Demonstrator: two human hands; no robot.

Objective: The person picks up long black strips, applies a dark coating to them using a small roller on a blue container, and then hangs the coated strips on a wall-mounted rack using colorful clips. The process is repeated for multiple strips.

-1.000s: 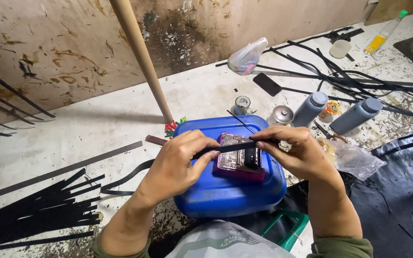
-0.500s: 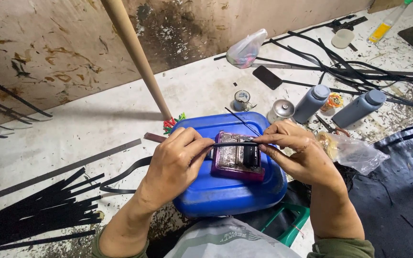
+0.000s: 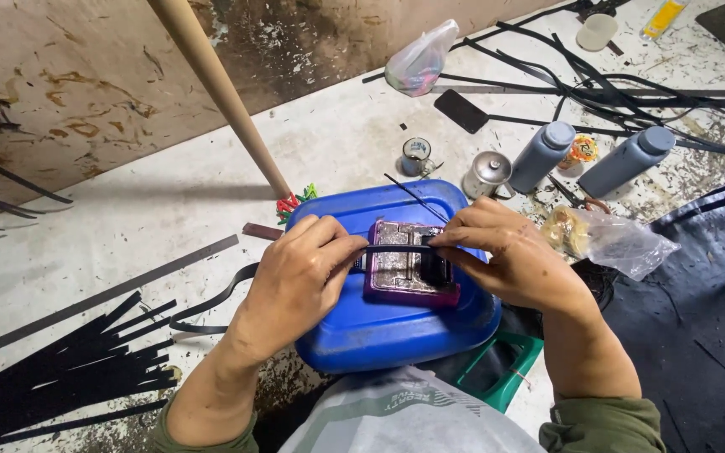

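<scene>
A view from above shows two bare hands at work over a blue plastic container (image 3: pixel 379 327) lying on its side at the centre of a stained white floor (image 3: pixel 153 218). On top of the container rests a small purple block (image 3: pixel 409 277) with a worn, shiny face. A thin black strip (image 3: pixel 396 249) lies stretched across the block from 9 o'clock to 3 o'clock.

The left hand (image 3: pixel 299 281) is closed in a pinch, thumb and fingertips gripping the strip's left end. The right hand (image 3: pixel 513 256) is likewise curled, fingertips pressing the strip's right end down at the block's edge. Both hands seem to be pulling the strip taut.

The step in hand looks like working the strip against the block. The next move likely calls for steady tension from both hands, keeping the strip flat and the block from sliding.

At 8 o'clock lies a pile of black strips (image 3: pixel 52 377). A wooden pole (image 3: pixel 220 92) rises at 11 o'clock. Towards 1 and 2 o'clock stand two grey bottles (image 3: pixel 543 155) and two small metal cans (image 3: pixel 417 155). A clear plastic bag (image 3: pixel 606 239) lies at 3 o'clock.
</scene>
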